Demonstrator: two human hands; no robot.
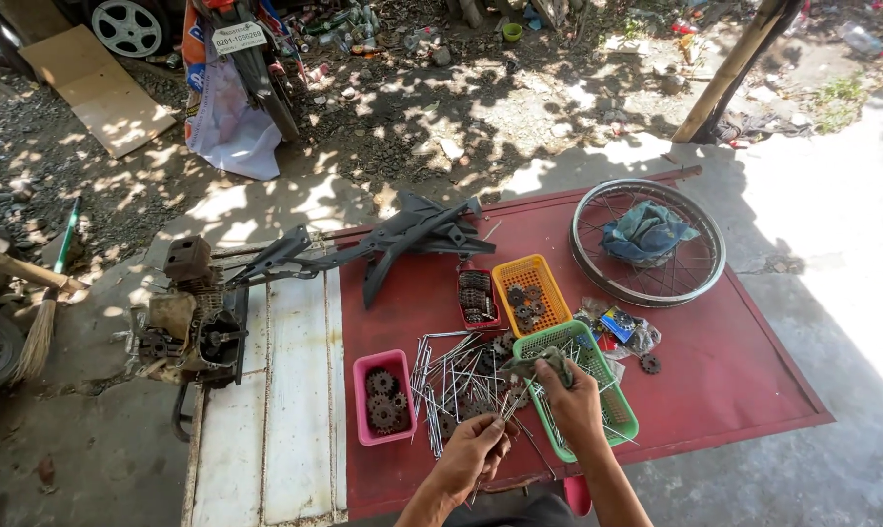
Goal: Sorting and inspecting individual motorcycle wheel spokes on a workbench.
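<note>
- Two hands low in the frame's centre: left hand pinched shut on thin metal spokes, tips aimed up-right; right hand closed on a grey-green rag over the green basket.
- Loose spokes fanned just left of that basket, within easy reach.
- Sorted around: pink tray of sprockets, orange basket, spoked rim upper right, all on the red board.

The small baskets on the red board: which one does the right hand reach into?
The green basket, the largest and nearest; the pink, yellow and red ones lie beyond the right hand.
</note>
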